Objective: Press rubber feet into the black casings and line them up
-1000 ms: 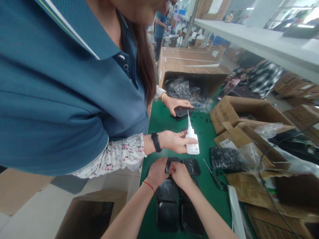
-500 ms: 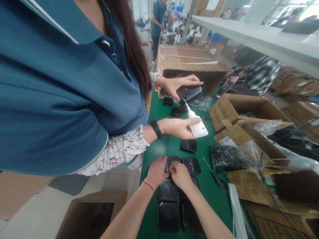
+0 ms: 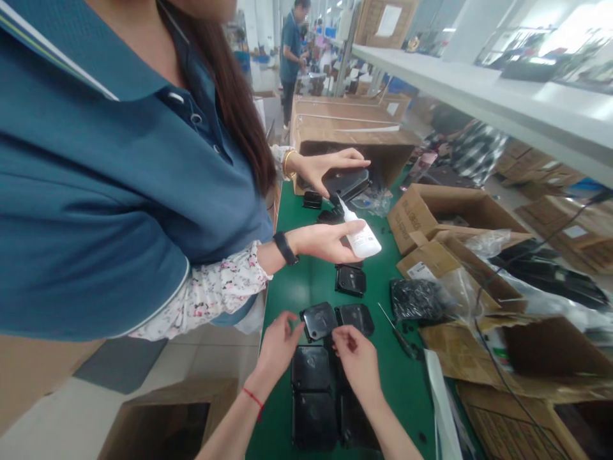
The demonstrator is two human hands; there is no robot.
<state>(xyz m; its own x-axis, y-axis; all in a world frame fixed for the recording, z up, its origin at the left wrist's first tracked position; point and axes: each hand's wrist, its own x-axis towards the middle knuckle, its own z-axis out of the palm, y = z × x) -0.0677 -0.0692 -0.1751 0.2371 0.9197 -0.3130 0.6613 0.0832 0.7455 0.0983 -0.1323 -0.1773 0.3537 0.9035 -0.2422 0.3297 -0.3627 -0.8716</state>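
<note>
A black plastic case [image 3: 318, 321] lies slightly turned on the green table between my hands. To its left is my left hand [image 3: 280, 342], open with the fingers apart and the fingertips close to the case's side. My right hand [image 3: 357, 358] is by the case's lower right corner, its fingers curled and the thumb against the index finger; whatever is in the pinch is hidden. Below lie more black cases [image 3: 313, 418] in two columns, partly under my right hand. Another black case [image 3: 355, 317] sits just to the right.
A co-worker beside me holds a white squeeze bottle [image 3: 364, 239] and a black case [image 3: 348, 184]. On the green table [image 3: 306, 281] are a screwdriver [image 3: 407, 345] and a bag of black parts [image 3: 414, 299]. Cardboard boxes [image 3: 407, 223] line the right side beneath a white shelf [image 3: 460, 83].
My hands have parted and drawn back from the case, leaving its top uncovered. My left hand has opened. The whole view has shifted a little.
</note>
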